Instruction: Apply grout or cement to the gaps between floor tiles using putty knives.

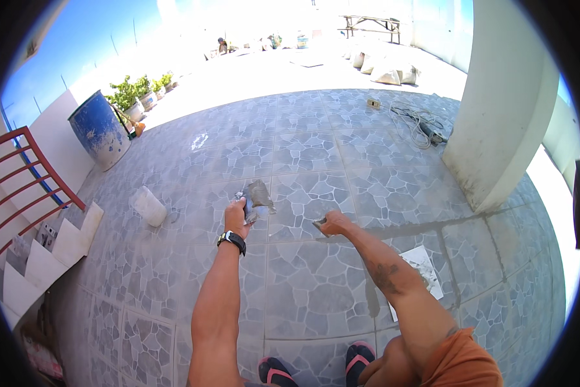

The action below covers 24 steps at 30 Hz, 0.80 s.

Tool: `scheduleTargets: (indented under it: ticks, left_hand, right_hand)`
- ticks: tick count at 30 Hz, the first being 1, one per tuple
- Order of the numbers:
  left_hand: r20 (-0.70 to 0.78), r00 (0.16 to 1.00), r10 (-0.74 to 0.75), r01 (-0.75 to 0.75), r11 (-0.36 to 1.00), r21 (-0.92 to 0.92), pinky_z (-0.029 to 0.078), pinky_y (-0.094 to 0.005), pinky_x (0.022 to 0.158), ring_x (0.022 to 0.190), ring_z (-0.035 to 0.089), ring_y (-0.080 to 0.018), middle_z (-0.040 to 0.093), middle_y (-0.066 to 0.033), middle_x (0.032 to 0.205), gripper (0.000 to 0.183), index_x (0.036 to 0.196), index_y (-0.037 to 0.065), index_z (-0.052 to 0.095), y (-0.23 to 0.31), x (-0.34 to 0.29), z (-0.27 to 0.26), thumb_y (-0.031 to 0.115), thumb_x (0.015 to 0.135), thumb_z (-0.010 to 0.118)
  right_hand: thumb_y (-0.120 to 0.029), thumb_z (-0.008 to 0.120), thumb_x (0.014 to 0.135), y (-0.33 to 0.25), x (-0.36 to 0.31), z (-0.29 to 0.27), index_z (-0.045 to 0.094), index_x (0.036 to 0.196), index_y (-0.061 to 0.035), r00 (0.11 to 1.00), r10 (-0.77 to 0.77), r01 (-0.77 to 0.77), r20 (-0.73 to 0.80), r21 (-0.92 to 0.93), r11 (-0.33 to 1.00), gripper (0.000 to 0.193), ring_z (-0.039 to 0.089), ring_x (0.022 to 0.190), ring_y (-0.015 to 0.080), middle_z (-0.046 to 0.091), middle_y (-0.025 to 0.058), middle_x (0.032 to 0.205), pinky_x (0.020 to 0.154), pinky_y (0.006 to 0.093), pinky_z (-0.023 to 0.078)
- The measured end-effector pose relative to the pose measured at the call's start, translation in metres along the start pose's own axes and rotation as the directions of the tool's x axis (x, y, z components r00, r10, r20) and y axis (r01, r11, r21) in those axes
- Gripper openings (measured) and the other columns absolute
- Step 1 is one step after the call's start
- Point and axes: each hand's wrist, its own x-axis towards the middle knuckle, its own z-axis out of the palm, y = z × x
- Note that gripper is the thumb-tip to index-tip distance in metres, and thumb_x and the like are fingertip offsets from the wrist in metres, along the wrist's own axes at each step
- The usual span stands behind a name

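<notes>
My left hand [236, 218], with a watch on its wrist, is closed on a flat piece loaded with wet grey grout [259, 197]; whether that piece is plastic or metal I cannot tell. To its right, my right hand [336, 223] grips a small dark flat scraper [319, 224] low over the floor tiles, at the left end of a dark, freshly smeared joint [412, 229]. The patterned grey stone-look tiles [309, 277] spread under both hands. Beside my right forearm lies a white board [425, 267] with grout smeared on it.
A whitish container [149, 208] stands to the left, near white steps [58, 255] and a red railing [35, 168]. Further off are a blue drum [100, 129] and potted plants [132, 93]. A power tool with cable [429, 132] lies by the white pillar [503, 109]. Sacks [387, 69] sit beyond.
</notes>
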Motion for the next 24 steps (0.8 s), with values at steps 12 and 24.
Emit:
scheduleTargets:
  ticks: [12, 24]
  left_hand:
    - [0.035, 0.999, 0.006, -0.006, 1.0, -0.01, 0.046, -0.0488, 0.07, 0.09, 0.055, -0.0268, 0.054, -0.0085, 0.098, 0.023, 0.105, 0.009, 0.056, 0.005, -0.007, 0.007, 0.027, 0.09, 0.054]
    - [0.027, 0.999, 0.017, -0.016, 0.999, -0.038, 0.048, -0.0514, 0.075, 0.093, 0.055, -0.0261, 0.053, -0.0079, 0.096, 0.024, 0.098, 0.008, 0.056, -0.011, 0.02, -0.007, 0.031, 0.09, 0.057]
  right_hand:
    - [-0.039, 0.062, 0.079, -0.003, -0.002, -0.004, 0.072, 0.088, 0.0024, 0.998, 0.05, -0.051, 0.026, 0.017, 0.999, 0.043, 0.065, 0.092, 0.0408, 0.067, 0.0276, 0.092, 0.077, 0.0419, 0.052]
    - [-0.034, 0.061, 0.078, -0.004, -0.003, -0.014, 0.072, 0.084, 0.0015, 0.996, 0.069, -0.072, 0.049, 0.06, 0.996, 0.037, 0.066, 0.087, 0.0394, 0.067, 0.0264, 0.088, 0.073, 0.0427, 0.052]
